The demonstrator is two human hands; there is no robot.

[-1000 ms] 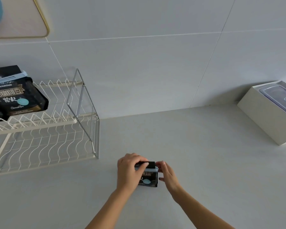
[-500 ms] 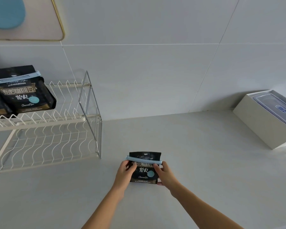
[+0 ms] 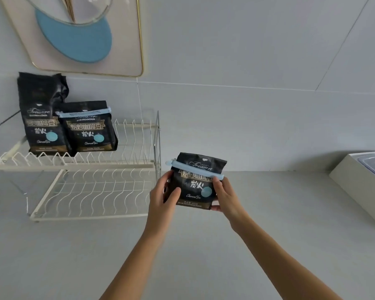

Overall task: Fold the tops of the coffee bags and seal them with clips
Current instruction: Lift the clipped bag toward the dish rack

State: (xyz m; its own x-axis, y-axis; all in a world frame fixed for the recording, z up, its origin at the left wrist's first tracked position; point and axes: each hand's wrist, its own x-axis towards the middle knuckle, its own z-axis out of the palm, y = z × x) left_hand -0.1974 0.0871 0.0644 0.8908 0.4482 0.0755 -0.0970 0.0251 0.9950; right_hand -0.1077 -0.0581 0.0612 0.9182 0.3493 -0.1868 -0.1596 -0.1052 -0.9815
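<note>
A black coffee bag hangs in the air above the counter, just right of the wire rack. A pale blue clip runs across its folded top. My left hand grips the bag's left edge and my right hand grips its right edge. Two more black coffee bags stand on the rack's upper shelf: a tall one with a crumpled open top and a shorter one sealed with a blue clip.
The white wire dish rack takes up the left of the counter, against the tiled wall. A white box with a clear plastic container in it sits at the right edge. A gold-rimmed board hangs on the wall above the rack.
Both hands have lifted the clipped bag off the counter, upward toward the rack. The view has tilted up and left, which brings the rack's two bags fully into sight.
</note>
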